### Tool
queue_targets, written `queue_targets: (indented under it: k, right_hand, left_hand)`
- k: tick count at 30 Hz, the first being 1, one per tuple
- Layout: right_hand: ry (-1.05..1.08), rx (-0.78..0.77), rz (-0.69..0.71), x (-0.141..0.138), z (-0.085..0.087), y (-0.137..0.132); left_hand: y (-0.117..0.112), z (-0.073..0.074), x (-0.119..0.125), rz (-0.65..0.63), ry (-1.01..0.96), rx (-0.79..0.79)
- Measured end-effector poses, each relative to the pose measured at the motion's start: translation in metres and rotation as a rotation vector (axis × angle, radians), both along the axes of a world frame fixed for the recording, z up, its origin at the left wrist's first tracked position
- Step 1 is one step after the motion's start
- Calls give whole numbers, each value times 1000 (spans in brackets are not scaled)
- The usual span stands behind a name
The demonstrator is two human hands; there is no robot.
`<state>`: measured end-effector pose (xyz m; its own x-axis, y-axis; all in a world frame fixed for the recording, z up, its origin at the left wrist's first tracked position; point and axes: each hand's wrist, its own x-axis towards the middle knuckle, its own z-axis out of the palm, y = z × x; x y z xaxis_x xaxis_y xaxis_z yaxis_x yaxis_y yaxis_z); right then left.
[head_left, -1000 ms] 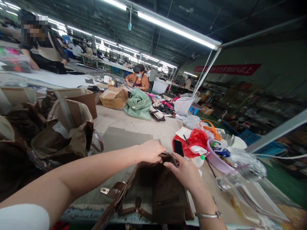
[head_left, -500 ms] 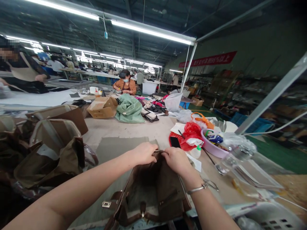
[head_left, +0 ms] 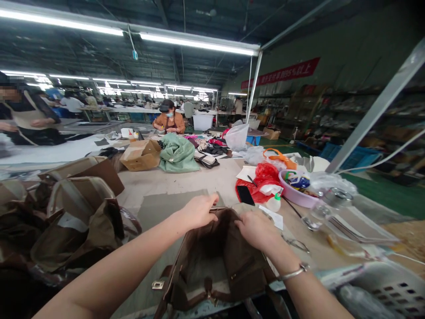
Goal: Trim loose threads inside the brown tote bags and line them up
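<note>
Head view shows a brown bag point(head_left: 247, 270) standing with its mouth open at the near edge of the surface point(head_left: 226, 179), between the two hands. The left hand point(head_left: 195, 212) is at the far left part of the rim, its thumb and index finger parted, with nothing visibly pinched between them. The right hand point(head_left: 257, 228) lies over the right side of the rim; its fingers are mostly hidden, so I cannot tell how firmly they close. Beyond this hand are a black phone point(head_left: 245, 195) and a green-capped bottle point(head_left: 274, 203). More brown bags point(head_left: 106, 226) stand at left.
</note>
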<state>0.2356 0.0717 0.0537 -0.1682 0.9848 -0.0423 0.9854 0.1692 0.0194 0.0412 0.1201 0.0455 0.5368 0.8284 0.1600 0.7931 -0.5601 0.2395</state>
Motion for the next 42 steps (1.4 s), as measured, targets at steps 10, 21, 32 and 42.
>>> queue_targets:
  k: [10,21,32,42]
  right_hand:
    - [419,-49,176,8,8,9]
    - [430,89,342,-3,-9,42]
    - [341,118,317,-2,-12,44]
    - [323,122,282,-3,-7,38]
  left_hand:
    - [-15,9,-10,-45,7,75]
    - [-6,4,-6,-133,-19,63]
    - [-1,0,-5,-176,-93,63]
    - [2,-4,0,-46,-209,-33]
